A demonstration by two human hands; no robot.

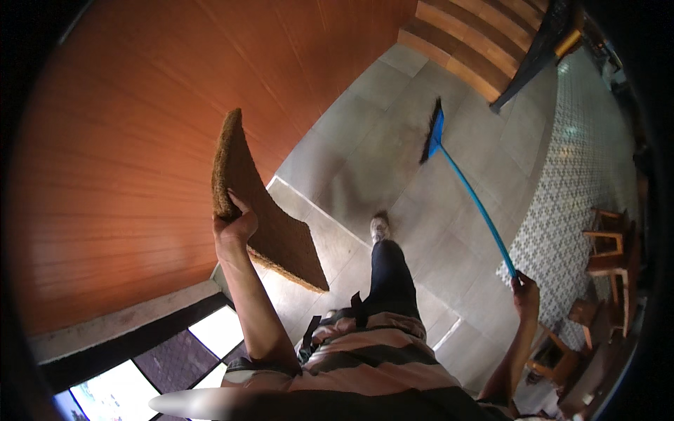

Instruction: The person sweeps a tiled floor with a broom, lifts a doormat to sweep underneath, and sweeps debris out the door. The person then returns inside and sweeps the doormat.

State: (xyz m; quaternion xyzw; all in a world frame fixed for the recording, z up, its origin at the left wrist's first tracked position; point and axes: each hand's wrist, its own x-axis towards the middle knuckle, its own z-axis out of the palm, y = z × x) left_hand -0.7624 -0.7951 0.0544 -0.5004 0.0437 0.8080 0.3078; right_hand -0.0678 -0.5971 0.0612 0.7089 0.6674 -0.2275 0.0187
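My left hand (237,221) grips the edge of a thick brown coir doormat (279,226), which hangs bent above the floor beside the wooden wall. My right hand (525,296) is closed round the end of a long blue broom handle (476,202). At the far end of that handle is a blue broom head (436,129) with dark bristles, in front of me over the grey tiles.
An orange-brown wood-panelled wall (158,131) runs along my left. Wooden steps (463,47) rise ahead, bordered by a dark post (526,63). Patterned tiles (553,210) and wooden stools (603,242) lie to the right. Behind my left arm are window panes (176,358).
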